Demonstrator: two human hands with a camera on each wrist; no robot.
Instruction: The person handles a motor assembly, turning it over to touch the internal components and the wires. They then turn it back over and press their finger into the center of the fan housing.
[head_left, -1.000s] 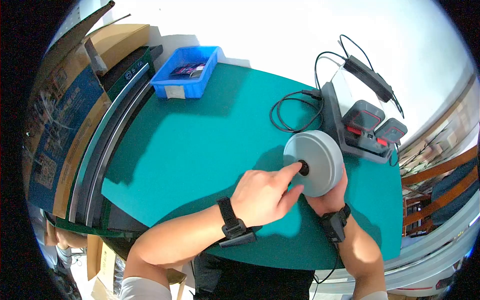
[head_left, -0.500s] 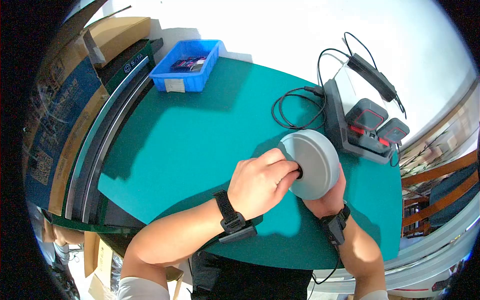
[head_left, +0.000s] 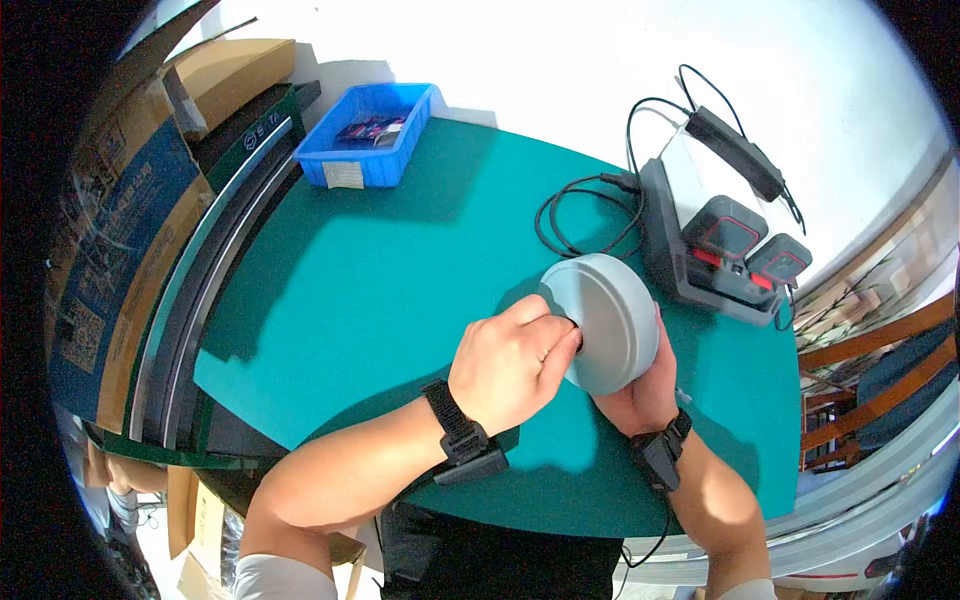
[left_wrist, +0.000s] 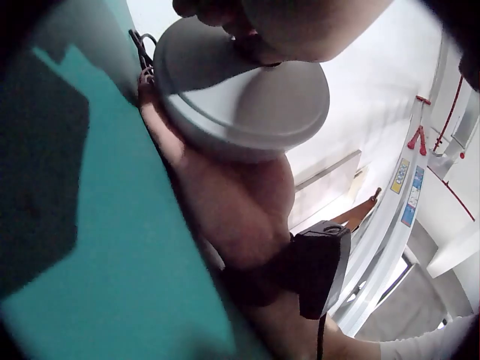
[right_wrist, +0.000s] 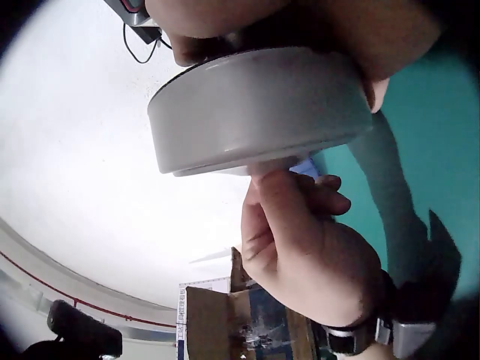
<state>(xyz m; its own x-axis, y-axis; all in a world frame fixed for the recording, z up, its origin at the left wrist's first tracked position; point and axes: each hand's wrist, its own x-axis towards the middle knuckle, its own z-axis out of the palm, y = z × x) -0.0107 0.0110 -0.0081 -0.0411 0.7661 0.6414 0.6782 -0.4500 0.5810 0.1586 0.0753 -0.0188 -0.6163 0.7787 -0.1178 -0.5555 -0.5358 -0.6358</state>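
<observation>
A round, shallow grey disc-shaped part (head_left: pixel 615 325) with a raised rim and a dark centre is held tilted above the table. My right hand (head_left: pixel 645 385) grips it by the rim and from behind; its fingers at the back are partly hidden in the head view. My left hand (head_left: pixel 512 362) has curled fingers, with thumb and fingertips pinching at the disc's dark centre. From the right wrist view, the left hand (right_wrist: pixel 307 247) meets the disc's face (right_wrist: pixel 255 112) at the middle. What lies between those fingertips is mostly covered.
A blue bin (head_left: pixel 368 140) with small packages stands at the back left of the green table (head_left: pixel 400 270). Behind the disc are a grey device with black-and-red modules (head_left: pixel 725 230) and a coiled black cable (head_left: pixel 590 220). Cardboard boxes (head_left: pixel 130 260) line the left edge.
My left hand went from pointing an index finger at the disc's dark centre to pinching there with curled fingers. The disc and both hands have shifted slightly left.
</observation>
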